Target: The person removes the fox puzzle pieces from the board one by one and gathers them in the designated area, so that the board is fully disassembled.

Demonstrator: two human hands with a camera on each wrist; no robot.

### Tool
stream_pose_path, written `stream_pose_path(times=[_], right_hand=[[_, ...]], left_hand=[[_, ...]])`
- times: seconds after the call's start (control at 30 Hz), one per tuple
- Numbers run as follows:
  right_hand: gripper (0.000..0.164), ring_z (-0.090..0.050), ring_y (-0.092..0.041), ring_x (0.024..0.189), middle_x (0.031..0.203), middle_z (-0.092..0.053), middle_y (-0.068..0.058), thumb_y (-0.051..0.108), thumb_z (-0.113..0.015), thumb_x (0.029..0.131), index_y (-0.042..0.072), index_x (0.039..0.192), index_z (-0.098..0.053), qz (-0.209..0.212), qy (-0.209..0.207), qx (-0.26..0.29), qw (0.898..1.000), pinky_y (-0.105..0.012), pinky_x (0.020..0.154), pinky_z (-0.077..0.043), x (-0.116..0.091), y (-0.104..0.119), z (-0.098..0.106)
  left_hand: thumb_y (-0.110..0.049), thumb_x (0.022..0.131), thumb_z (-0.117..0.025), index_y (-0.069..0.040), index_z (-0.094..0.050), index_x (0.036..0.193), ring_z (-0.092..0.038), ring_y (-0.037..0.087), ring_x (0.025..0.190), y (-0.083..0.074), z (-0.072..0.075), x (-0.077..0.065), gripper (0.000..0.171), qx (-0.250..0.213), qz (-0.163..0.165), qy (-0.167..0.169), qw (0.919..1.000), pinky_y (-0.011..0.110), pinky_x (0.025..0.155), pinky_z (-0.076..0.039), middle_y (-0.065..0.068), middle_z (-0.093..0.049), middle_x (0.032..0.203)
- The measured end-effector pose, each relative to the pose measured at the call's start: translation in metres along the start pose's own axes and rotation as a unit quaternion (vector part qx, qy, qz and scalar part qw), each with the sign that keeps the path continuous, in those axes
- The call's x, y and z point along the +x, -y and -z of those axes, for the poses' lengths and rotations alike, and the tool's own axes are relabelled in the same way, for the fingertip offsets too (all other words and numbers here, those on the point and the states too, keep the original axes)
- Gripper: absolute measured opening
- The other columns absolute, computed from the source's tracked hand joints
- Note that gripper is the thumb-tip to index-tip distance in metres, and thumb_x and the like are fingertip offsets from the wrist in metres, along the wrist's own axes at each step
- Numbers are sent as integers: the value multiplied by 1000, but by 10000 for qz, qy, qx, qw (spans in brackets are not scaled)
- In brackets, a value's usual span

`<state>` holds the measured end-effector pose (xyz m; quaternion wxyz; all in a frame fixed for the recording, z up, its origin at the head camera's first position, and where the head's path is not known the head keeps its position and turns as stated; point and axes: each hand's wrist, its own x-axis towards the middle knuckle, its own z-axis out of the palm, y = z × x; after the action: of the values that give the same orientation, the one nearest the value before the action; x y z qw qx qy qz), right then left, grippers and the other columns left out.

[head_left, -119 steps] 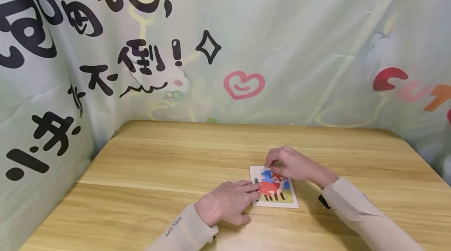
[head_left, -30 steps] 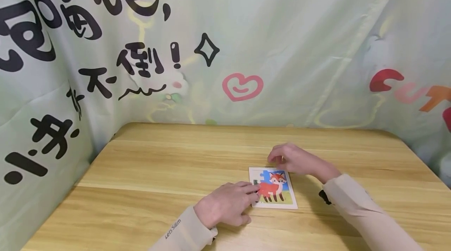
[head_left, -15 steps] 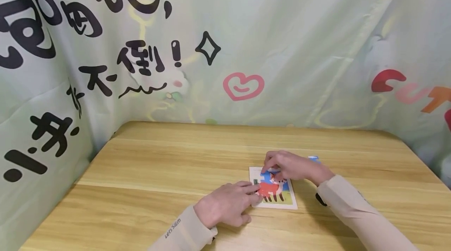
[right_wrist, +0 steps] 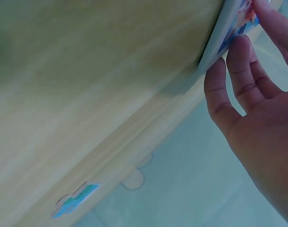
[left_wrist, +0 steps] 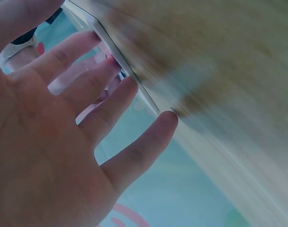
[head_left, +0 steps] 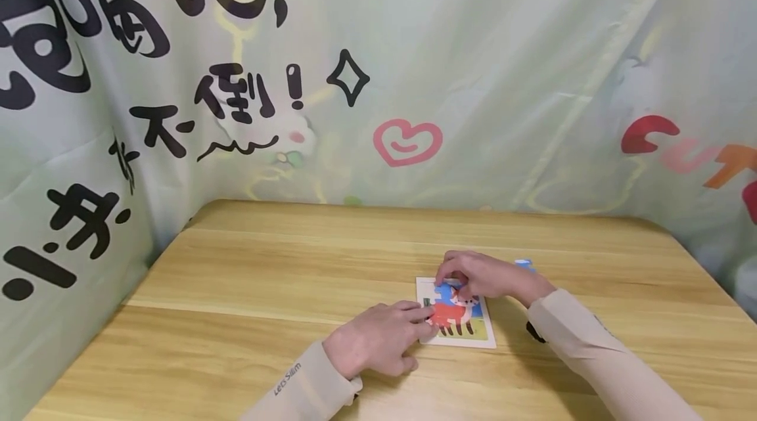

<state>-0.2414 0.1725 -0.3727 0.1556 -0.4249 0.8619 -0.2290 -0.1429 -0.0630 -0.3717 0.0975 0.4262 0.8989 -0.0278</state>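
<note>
A jigsaw puzzle [head_left: 455,330] of a red fox on blue sky and yellow-green ground lies in a white-bordered tray on the wooden table. Bare white shows in its upper left part. My left hand [head_left: 380,338] rests on its left edge with fingers extended. My right hand [head_left: 481,273] bends over the upper edge, thumb on the fox's face and fingertips near the upper left. I cannot tell whether a piece is between them. In the right wrist view, fingertips [right_wrist: 239,45] reach the tray's edge. A loose blue and white puzzle piece [head_left: 524,264] lies behind my right wrist.
The wooden table [head_left: 254,276] spreads around the puzzle. A pale curtain [head_left: 503,79] with black lettering and a pink heart [head_left: 407,143] hangs along its back and left side.
A second ago my right hand hovered past the puzzle's upper edge. It has come down and left onto the picture, and the loose blue piece now shows behind the wrist. My left hand stays put.
</note>
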Motion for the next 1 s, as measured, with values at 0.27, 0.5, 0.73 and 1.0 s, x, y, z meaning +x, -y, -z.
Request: stream_pose_path(times=[0.27, 0.5, 0.73, 1.0], right_hand=[[34, -45, -8, 73, 97, -55, 3, -15, -72, 82, 10, 106, -72, 119, -68, 42, 9999, -25, 68, -46, -2, -1, -1], [36, -44, -9, 74, 98, -54, 2, -16, -70, 82, 11, 105, -70, 276, -176, -48, 9995, -25, 68, -45, -3, -1, -3], [35, -47, -13, 81, 98, -53, 2, -16, -69, 83, 13, 102, -68, 425, -305, -152, 9985, -28, 70, -47, -4, 2, -5], [35, -45, -13, 79, 89, -48, 5, -16, -70, 81, 15, 95, -64, 420, -398, -327, 9978, -27, 67, -44, -5, 3, -8]], left_hand=[[-37, 93, -72, -28, -60, 138, -38, 13, 143, 0, 0, -1, 47, -8, 25, -11, 10000, 35, 105, -46, -6, -39, 159], [-38, 93, -71, -28, -58, 143, -36, 13, 144, 0, 0, 0, 52, -34, 15, 42, 10000, 36, 106, -46, -6, -37, 160], [-38, 93, -72, -29, -59, 141, -37, 13, 144, 0, 0, 0, 50, 16, 27, 40, 10000, 37, 105, -47, -6, -37, 160], [-37, 92, -72, -29, -62, 135, -37, 13, 144, -1, -1, 0, 45, 42, 44, 10, 10000, 37, 103, -48, -6, -39, 159]])
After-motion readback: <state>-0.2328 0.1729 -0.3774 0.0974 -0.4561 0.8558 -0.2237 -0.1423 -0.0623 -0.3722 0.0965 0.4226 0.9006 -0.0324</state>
